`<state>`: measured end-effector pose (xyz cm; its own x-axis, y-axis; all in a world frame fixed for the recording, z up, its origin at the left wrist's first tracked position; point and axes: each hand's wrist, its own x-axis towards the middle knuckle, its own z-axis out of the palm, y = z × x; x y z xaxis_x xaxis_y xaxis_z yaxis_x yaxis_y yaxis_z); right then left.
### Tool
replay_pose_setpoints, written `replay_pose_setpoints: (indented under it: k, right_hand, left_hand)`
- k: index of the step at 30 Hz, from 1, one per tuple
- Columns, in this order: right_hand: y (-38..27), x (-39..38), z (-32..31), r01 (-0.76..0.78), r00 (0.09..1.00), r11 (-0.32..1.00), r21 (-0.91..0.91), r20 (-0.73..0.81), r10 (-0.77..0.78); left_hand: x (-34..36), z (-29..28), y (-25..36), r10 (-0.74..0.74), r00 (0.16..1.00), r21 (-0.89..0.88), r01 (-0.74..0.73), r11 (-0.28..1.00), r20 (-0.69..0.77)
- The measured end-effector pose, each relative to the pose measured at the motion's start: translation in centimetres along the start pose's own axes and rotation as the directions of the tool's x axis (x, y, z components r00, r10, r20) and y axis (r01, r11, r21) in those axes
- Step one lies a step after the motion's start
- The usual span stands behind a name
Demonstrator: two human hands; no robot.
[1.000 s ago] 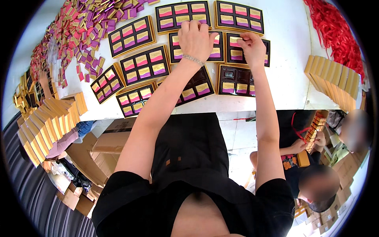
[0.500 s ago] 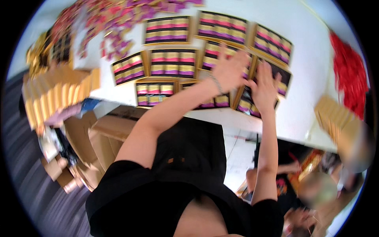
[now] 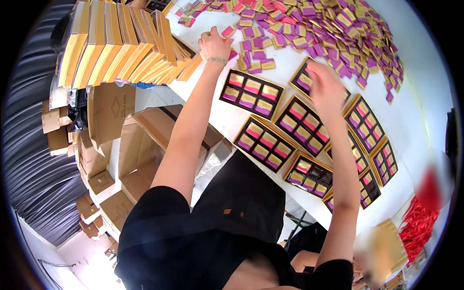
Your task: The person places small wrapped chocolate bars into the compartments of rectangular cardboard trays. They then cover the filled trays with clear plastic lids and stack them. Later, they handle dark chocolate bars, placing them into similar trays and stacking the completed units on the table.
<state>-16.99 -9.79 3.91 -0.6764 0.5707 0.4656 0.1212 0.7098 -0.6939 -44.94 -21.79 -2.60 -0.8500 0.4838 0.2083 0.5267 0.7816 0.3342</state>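
My left hand (image 3: 215, 46) reaches to the near edge of a heap of small gold-and-purple and gold-and-pink wrapped pieces (image 3: 333, 29). Its fingers are curled; whatever they hold is hidden. My right hand (image 3: 328, 84) is over a shallow black box with a gold rim (image 3: 302, 79), partly covering it. Blur hides how its fingers are set. Closest to my left hand lies a filled box (image 3: 251, 93), its pieces sitting in two rows. Another box (image 3: 309, 175) has bare black compartments beside its pieces. Several similar boxes lie around and under my right forearm.
A row of yellow-edged boxes (image 3: 104, 46) stands at the table's left end. Open cardboard cartons (image 3: 145, 145) are below the white table (image 3: 203, 89). Red shredded strips (image 3: 416, 232) lie at the right, near another person's arm (image 3: 304, 260).
Both hands were together over boxes at the right. The left hand has moved left to the loose pieces, the right to a far box. The view has turned left.
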Motion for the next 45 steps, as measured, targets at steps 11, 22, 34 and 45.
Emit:
replay_pose_setpoints:
  k: [11, 22, 34, 45]
  right_hand:
    - [9.0, 19.3, 24.8, 0.213, 0.976, 0.784, -0.583, 0.097, -0.194]
    - [8.0, 16.7, 17.3, -0.360, 0.918, 0.538, 0.762, 0.185, 0.351]
    - [2.7, -8.9, -16.6, -0.220, 0.838, -0.244, 0.945, 0.311, 0.449]
    - [-1.1, -33.7, -27.4, -0.676, 0.625, 0.727, -0.116, -0.613, 0.484]
  left_hand:
    - [1.5, 3.3, -0.8, 0.161, 0.981, 0.120, -0.174, 0.977, 0.111]
    - [3.8, -4.6, 1.3, 0.155, 0.932, -0.419, -0.003, 0.908, 0.328]
    - [-12.6, -3.5, 19.5, 0.919, -0.104, -0.007, 0.993, 0.115, 0.379]
    - [-31.6, 0.3, 33.6, 0.896, -0.049, -0.845, -0.360, 0.396, 0.441]
